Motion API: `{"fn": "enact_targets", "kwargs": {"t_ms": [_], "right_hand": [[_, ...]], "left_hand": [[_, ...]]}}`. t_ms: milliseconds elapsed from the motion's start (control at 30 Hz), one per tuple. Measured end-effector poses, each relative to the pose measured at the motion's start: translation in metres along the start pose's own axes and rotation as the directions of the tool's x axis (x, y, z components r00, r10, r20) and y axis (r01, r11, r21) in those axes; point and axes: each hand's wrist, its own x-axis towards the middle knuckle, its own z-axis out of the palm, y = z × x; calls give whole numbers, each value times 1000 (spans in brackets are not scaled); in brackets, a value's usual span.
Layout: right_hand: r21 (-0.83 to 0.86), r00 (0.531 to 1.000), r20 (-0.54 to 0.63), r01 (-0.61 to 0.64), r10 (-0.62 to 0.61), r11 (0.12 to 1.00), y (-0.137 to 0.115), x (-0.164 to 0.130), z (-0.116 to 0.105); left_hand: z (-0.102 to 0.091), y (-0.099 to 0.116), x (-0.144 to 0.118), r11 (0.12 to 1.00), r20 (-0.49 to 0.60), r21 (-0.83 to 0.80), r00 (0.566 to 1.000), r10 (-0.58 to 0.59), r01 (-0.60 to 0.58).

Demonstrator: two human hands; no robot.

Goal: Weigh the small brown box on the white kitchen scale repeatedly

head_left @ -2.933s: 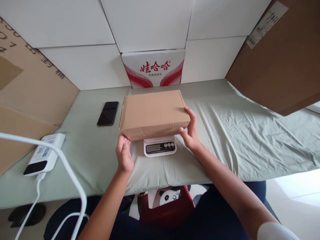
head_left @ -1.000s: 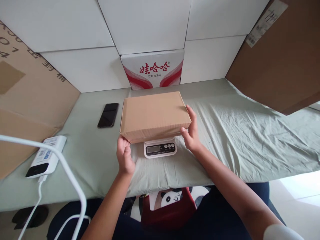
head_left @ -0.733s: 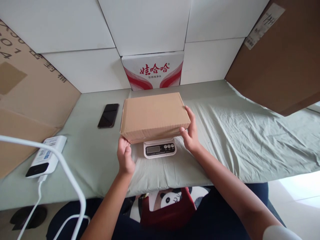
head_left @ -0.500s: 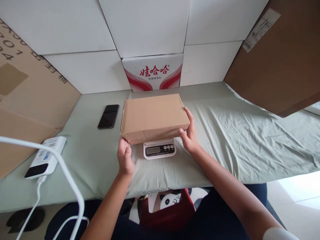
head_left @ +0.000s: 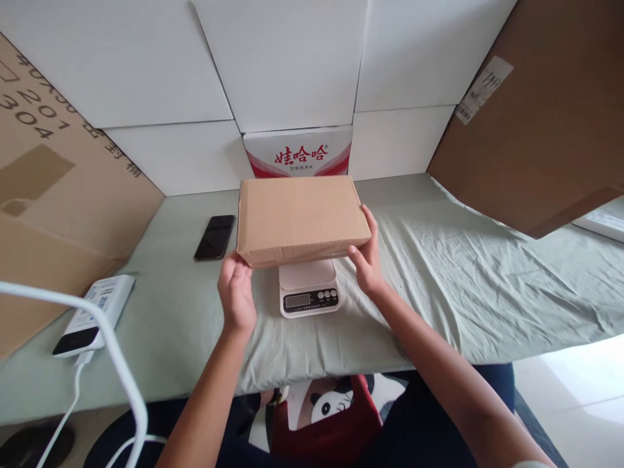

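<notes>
Box (head_left: 301,218) held above the scale (head_left: 308,287), clear of its platform; left hand (head_left: 236,292) and right hand (head_left: 366,257) grip the 2 near corners; risk: fingertip-only hold may let it tip.

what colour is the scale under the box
White, with a dark display panel on its front; the scale shows in the head view.
</notes>
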Motion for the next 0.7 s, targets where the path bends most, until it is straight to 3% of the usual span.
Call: {"fn": "enact_targets", "kwargs": {"t_ms": [100, 233, 333, 400, 700], "right_hand": [[-16, 998, -49, 44, -45, 999, 15, 31, 8], [46, 993, -116, -10, 15, 999, 62, 60, 27], [125, 988, -114, -88, 102, 988, 89, 64, 34], [168, 987, -92, -114, 130, 979, 97, 62, 35], [174, 980, 27, -197, 195, 965, 104, 63, 34]], "left_hand": [[15, -13, 43, 999, 23, -40, 1000, 21, -20], [29, -65, 84, 998, 9, -68, 1000, -8, 8], [30, -98, 91, 991, 18, -72, 994, -112, 113], [26, -110, 89, 984, 23, -84, 988, -155, 156], [20, -122, 90, 974, -48, -86, 976, -214, 209]]}}
